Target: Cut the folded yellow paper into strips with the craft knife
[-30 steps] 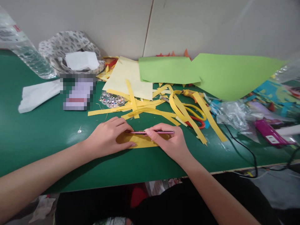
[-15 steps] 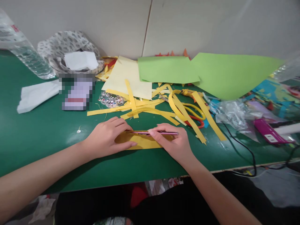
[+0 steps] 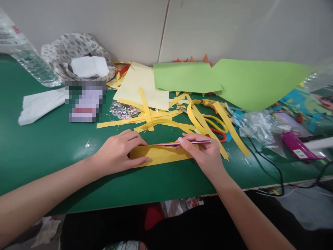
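A folded strip of yellow paper (image 3: 161, 156) stretches across the table in front of me. My left hand (image 3: 122, 151) grips its left end, thumb on the near side and fingers curled at the far side. In my right hand (image 3: 203, 151) is a slim, pink metallic tool (image 3: 199, 142), pinched between thumb and fingers. It lies nearly level along the paper's far edge, its thin tip pointing left toward my left fingers. Whether it is a pen or tweezers, I cannot tell. My right hand covers part of the strip's right end.
Loose yellow strips (image 3: 119, 121) and scissors (image 3: 217, 123) with yellow and red handles lie beyond my hands. Green paper (image 3: 249, 81) leans at the wall. A phone (image 3: 87, 104), a water bottle (image 3: 33, 59) and a cloth bag (image 3: 75, 45) stand left. A purple device (image 3: 293, 146) lies right.
My right hand has slid to the right with the pink tool, uncovering more of the yellow paper. My left hand stays almost where it was.
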Available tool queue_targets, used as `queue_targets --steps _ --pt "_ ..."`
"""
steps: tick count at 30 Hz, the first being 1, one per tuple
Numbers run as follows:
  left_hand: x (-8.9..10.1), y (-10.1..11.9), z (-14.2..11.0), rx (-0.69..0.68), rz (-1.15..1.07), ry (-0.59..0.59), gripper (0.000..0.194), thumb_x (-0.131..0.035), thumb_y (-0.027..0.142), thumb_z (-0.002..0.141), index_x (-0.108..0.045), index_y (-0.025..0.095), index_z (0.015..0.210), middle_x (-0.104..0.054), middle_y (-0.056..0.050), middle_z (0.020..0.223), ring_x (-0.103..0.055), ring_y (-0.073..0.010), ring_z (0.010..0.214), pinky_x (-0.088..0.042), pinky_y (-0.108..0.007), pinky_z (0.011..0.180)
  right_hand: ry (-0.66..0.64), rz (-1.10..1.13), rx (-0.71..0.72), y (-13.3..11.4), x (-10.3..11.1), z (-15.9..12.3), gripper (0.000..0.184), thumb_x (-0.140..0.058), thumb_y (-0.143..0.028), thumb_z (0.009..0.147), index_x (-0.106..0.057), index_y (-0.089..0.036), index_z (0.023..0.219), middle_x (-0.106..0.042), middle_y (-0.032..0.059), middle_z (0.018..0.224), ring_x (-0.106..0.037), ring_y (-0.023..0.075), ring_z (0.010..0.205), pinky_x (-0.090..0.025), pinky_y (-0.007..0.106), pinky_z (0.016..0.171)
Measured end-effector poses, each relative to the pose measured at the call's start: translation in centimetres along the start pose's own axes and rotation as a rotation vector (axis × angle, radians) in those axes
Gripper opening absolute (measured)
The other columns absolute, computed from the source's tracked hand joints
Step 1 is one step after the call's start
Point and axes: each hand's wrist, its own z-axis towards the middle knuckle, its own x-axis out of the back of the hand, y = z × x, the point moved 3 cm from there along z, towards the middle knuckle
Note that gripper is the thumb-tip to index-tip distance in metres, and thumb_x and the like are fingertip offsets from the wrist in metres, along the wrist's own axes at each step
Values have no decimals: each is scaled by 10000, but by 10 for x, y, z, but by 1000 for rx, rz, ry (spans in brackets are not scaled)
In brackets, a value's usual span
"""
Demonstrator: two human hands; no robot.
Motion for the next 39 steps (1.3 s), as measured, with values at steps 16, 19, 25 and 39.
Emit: queue_targets --steps 16,19,25,39 --pt "2 -1 1 -45 -7 0 292 -492 412 940 -669 183 977 -666 -58 892 -600 -179 846 -474 -271 684 -35 -53 40 -2 -3 1 171 -668 -315 804 -704 -245 653 -728 11 669 -656 195 660 -544 391 808" --pt "0 -4 1 -66 5 14 253 -450 293 966 -680 185 968 -665 -51 867 -592 -171 830 -467 -265 684 -60 -80 47 -1 -1 1 175 -654 -307 817 -699 -248 659 -722 -4 679 -636 177 658 -449 444 983" --pt "-2 -7 0 -91 20 37 264 -426 210 962 -688 183 963 -650 -51 832 -598 -169 813 -459 -250 663 -75 -65 60 0 0 5 180 -649 -305 815 -670 -249 645 -724 -12 694 -647 184 712 -349 467 1071" --pt "-3 -9 0 -98 6 45 237 -465 193 949 -701 179 960 -643 -45 829 -591 -166 813 -454 -250 674 21 -104 82 18 29 1 126 -680 -284 803 -712 -263 683 -742 -29 740 -680 179 750 -359 427 1070"
